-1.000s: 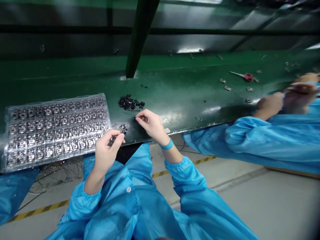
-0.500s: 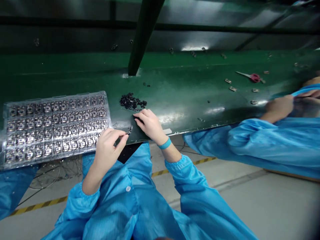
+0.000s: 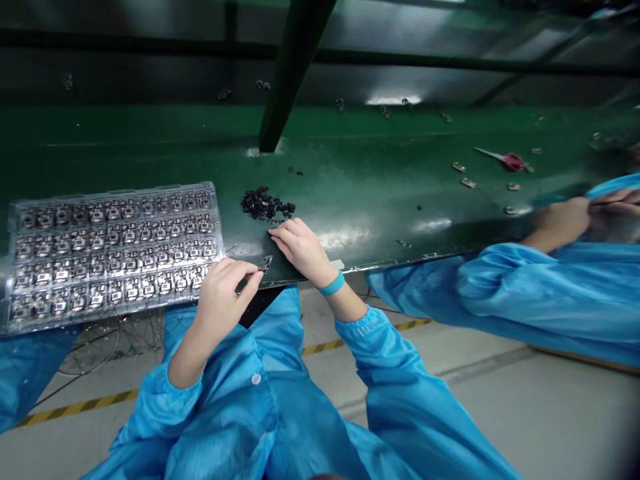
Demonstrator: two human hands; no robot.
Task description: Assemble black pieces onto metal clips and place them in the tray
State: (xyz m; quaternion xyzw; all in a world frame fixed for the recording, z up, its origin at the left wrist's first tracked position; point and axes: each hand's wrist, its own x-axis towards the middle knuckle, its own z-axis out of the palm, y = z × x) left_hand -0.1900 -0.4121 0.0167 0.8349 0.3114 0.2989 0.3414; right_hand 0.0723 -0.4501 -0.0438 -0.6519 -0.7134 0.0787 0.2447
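Between the thumb and forefinger of my left hand (image 3: 225,293) is a small circuit board (image 3: 266,263), its free end pointing right over the table's front edge. My right hand (image 3: 304,253) rests low over the table, wearing a blue wristband (image 3: 332,285). Its thumb and forefinger are closed together; whatever lies between them is too small to make out. Just beyond those fingertips lies a heap of small black pieces (image 3: 261,203). To the left of my left hand, a clear plastic tray (image 3: 216,223) holds rows of similar small boards.
A green upright post (image 3: 287,83) rises from the table (image 3: 360,173) behind the heap. Red-handled scissors (image 3: 513,161) and several small metallic parts (image 3: 469,183) lie at the right. A co-worker's hand (image 3: 563,223) is at the far right. Loose wires (image 3: 95,353) hang below the tray.
My left hand has moved slightly right with the circuit board, bringing it closer to my right hand. The board is now turned a little. My right hand has barely shifted.
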